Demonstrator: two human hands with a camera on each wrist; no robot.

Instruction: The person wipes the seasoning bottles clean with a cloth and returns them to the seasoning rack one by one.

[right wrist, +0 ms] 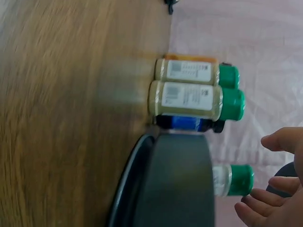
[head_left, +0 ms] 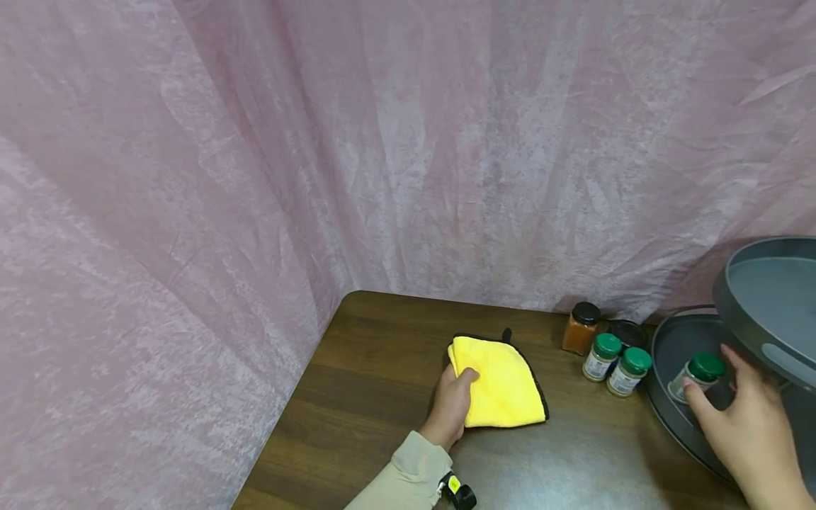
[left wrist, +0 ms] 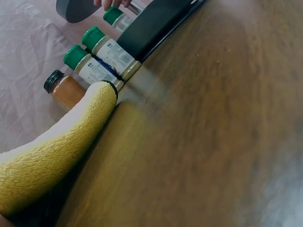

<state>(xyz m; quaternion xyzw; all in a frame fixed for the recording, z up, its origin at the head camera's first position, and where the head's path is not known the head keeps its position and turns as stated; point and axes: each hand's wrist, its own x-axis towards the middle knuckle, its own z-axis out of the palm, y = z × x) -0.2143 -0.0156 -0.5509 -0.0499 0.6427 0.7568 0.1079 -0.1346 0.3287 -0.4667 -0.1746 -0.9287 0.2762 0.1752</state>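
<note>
My left hand (head_left: 451, 405) grips a folded yellow cloth (head_left: 503, 382) with dark edging, thumb on top, above the wooden table. The cloth also fills the lower left of the left wrist view. At the right, my right hand (head_left: 742, 418) is spread around a green-capped spice jar (head_left: 695, 377) standing in the lower tier of a dark grey tiered tray (head_left: 669, 418). In the right wrist view, a gap shows between the thumb and the jar's green cap (right wrist: 242, 179); the other fingers lie close to the cap.
Left of the tray stand two green-capped jars (head_left: 601, 358) (head_left: 629, 372), a black-capped jar of orange-brown spice (head_left: 580, 329) and a dark-lidded container (head_left: 627, 333) partly behind them. The tray's upper tier (head_left: 774, 283) overhangs the right hand. A pink curtain (head_left: 414, 156) hangs behind the table (head_left: 357, 368).
</note>
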